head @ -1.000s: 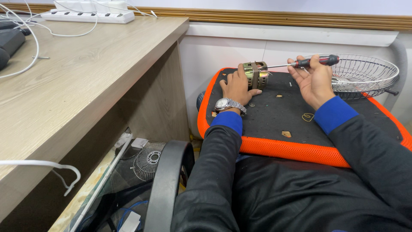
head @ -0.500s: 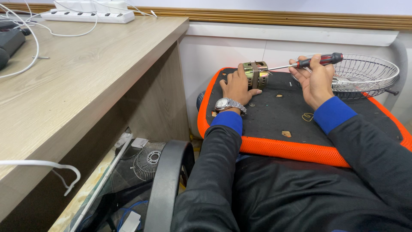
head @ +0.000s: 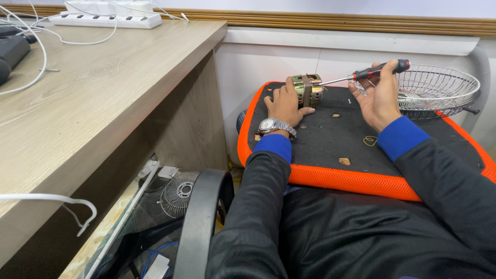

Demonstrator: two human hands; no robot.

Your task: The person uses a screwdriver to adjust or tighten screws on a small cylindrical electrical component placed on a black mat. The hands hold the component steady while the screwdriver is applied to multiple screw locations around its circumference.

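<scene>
While gripped (both hands (head: 285, 104)): motor (head: 306, 90), screwdriver (head: 373, 72).

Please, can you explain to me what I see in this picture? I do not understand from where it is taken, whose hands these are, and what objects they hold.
The picture comes from a camera worn on a person's head, looking down at their own arms in dark sleeves with blue cuffs. The left hand, with a wristwatch, steadies a small metal motor. The right hand holds a screwdriver with a red and black handle; its tip points at the motor. Both rest on a black pad with an orange edge, where small loose parts lie. Behind the right hand sits a wire fan guard. To the left is a wooden desk with a white power strip and cables.
</scene>
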